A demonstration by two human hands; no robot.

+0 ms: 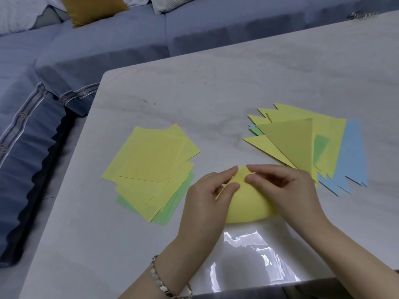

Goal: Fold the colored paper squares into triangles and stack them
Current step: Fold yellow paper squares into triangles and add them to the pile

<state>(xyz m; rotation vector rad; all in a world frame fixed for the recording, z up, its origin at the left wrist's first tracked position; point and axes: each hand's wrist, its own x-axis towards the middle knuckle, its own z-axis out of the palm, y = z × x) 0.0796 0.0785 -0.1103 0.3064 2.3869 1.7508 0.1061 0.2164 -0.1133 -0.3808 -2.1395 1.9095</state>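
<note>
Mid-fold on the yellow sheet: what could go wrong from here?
1. The yellow sheet is bowed, not yet creased; if the corners pinched by the left hand and right hand slip out of line, the triangle may come out skewed.
2. The triangle stack is already fanned out and lies close to the right hand; a brush from it could scatter the pieces further.

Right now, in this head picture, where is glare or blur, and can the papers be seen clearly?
Head view: strong white glare sits on the table near its front edge, below the left hand and right hand. Head view: the yellow sheet they pinch, the square stack and the triangle stack are evenly lit and sharp. Head view: the table's far right end is smeared.
</note>
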